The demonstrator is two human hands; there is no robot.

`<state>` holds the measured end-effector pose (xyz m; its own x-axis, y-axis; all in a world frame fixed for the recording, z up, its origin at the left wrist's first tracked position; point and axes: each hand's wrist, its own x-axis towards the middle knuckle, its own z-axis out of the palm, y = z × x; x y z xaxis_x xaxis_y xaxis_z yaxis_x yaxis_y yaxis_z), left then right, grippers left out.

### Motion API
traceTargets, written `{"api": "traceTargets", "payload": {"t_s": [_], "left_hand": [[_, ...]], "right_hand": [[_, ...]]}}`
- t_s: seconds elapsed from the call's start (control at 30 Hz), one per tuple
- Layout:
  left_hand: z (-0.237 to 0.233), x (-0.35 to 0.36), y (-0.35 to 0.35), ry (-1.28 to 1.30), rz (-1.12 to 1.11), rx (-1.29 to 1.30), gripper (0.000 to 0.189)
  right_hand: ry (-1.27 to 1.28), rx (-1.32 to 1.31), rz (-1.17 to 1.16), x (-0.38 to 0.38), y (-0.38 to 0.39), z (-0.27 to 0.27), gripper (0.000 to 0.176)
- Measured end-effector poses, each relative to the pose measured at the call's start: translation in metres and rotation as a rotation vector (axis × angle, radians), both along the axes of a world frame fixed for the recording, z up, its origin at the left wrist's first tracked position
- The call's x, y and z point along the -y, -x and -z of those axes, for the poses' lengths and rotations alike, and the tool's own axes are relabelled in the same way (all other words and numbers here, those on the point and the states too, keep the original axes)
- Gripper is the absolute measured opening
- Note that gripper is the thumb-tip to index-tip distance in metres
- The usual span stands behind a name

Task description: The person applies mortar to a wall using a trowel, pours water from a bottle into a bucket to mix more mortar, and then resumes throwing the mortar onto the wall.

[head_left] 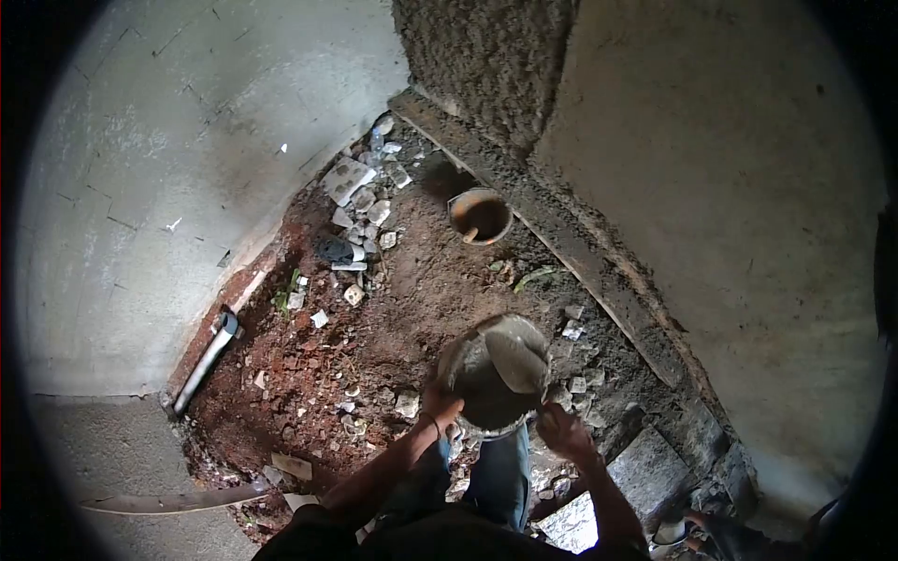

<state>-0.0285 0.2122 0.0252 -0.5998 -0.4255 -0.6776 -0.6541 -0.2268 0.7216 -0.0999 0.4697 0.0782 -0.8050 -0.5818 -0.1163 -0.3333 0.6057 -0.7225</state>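
A round bucket (449, 359) with wet grey mortar (488, 400) in it stands in front of my legs. My left hand (441, 408) is closed on the bucket's left rim. At the right rim, my right hand (564, 433) is closed round the handle of a trowel; the fingers hide most of that handle. The trowel's mortar-coated blade (517, 359) lies inside the bucket, over the mortar.
A second bucket (480, 217) stands farther off beside a concrete ledge (599, 292). Broken tile pieces (349, 180) and rubble cover the dirt floor. A grey pipe (207, 363) lies along the left wall. Another person's hand (693, 529) is at lower right near a pale container (670, 533).
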Motion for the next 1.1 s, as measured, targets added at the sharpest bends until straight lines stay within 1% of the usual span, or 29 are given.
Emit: {"api": "traceTargets", "payload": {"t_s": [0.03,0.07,0.1,0.13,0.17,0.2,0.23,0.27,0.3,0.33,0.37,0.4,0.43,0.47,0.5,0.53,0.57,0.63,0.67,0.7,0.77,0.83,0.87,0.93,0.97,1.0,1.03,1.07,1.1], "left_hand": [[0.019,0.014,0.004,0.013,-0.043,-0.042,0.031],[0.039,0.027,0.008,0.024,-0.082,-0.084,0.032],[0.040,0.044,0.016,-0.049,-0.104,-0.066,0.035],[0.003,0.053,0.035,-0.030,-0.194,-0.118,0.037],[0.003,0.066,0.044,0.016,-0.173,-0.172,0.037],[0.005,0.081,0.051,0.062,-0.159,-0.228,0.038],[0.012,0.095,0.061,0.105,-0.152,-0.206,0.037],[0.029,0.108,0.066,0.120,-0.163,-0.216,0.037],[0.045,0.120,0.071,0.134,-0.174,-0.226,0.037],[0.041,0.126,0.078,0.145,-0.212,-0.219,0.038],[0.034,0.133,0.086,0.156,-0.250,-0.213,0.038],[0.004,0.148,0.124,0.206,-0.291,-0.205,0.039],[-0.007,0.154,0.140,0.204,-0.311,-0.174,0.039],[-0.015,0.160,0.154,0.142,-0.409,-0.198,0.039],[-0.017,0.167,0.164,0.081,-0.502,-0.230,0.040],[-0.009,0.175,0.169,0.082,-0.516,-0.222,0.040],[0.002,0.183,0.174,0.142,-0.488,-0.212,0.040],[0.008,0.198,0.187,0.201,-0.472,-0.207,0.039],[0.004,0.203,0.195,0.152,-0.507,-0.244,0.039],[0.000,0.206,0.202,0.100,-0.539,-0.280,0.039],[-0.017,0.216,0.216,0.058,-0.557,-0.283,0.038],[-0.024,0.237,0.234,0.036,-0.581,-0.301,0.038],[-0.024,0.242,0.236,0.061,-0.610,-0.296,0.038],[-0.020,0.243,0.231,0.071,-0.656,-0.259,0.037],[-0.013,0.250,0.233,0.061,-0.667,-0.281,0.037],[-0.008,0.256,0.233,0.051,-0.679,-0.305,0.036],[-0.004,0.264,0.229,0.059,-0.655,-0.243,0.037],[-0.001,0.266,0.226,0.053,-0.670,-0.245,0.037],[-0.005,0.269,0.225,-0.016,-0.721,-0.274,0.038]], "right_hand": [[-0.120,0.199,0.012,0.018,0.021,-0.017,0.032],[-0.031,-0.177,-0.248,0.022,0.043,-0.003,0.032],[0.012,-0.334,-0.209,0.027,0.063,0.015,0.028],[-0.011,-0.344,-0.300,0.045,0.091,-0.001,0.026],[-0.062,-0.282,-0.244,0.056,0.113,0.000,0.022],[-0.111,-0.179,-0.295,0.062,0.137,0.012,0.020],[-0.102,-0.438,-0.439,0.080,0.165,0.003,0.020],[-0.140,-0.733,-0.551,0.085,0.192,0.019,0.023],[-0.059,-0.224,-0.409,0.109,0.218,-0.007,0.026],[-0.224,-0.505,-0.481,0.136,0.242,-0.034,0.031],[-0.158,-0.272,-0.429,0.138,0.266,-0.017,0.033],[-0.223,-0.500,-0.511,0.155,0.294,-0.015,0.033],[-0.275,-0.702,-0.600,0.174,0.317,-0.027,0.029],[-0.358,-0.848,-0.695,0.191,0.337,-0.034,0.032],[-0.368,-0.913,-0.719,0.208,0.353,-0.031,0.032],[-0.379,-0.980,-0.742,0.226,0.365,-0.028,0.033],[-0.374,-0.976,-0.756,0.246,0.371,-0.025,0.033],[-0.505,-1.008,-0.763,0.285,0.380,-0.012,0.025],[-0.505,-1.013,-0.775,0.294,0.388,0.032,0.025],[-0.206,-0.496,-0.821,0.298,0.393,0.100,0.024],[0.079,0.022,-0.824,0.313,0.394,0.119,0.024],[-0.014,-0.330,-0.836,0.348,0.375,0.066,0.021],[-0.012,-0.322,-0.857,0.355,0.377,0.064,0.021],[-0.203,-0.044,-0.874,0.355,0.379,0.054,0.019],[-0.224,-0.106,-0.913,0.358,0.379,0.040,0.022],[-0.229,-0.105,-0.928,0.363,0.376,0.033,0.022],[-0.176,-0.125,-0.893,0.368,0.375,0.026,0.024],[-0.124,-0.145,-0.855,0.372,0.375,0.022,0.027],[-0.231,-0.073,-0.831,0.377,0.377,0.021,0.029]]}}
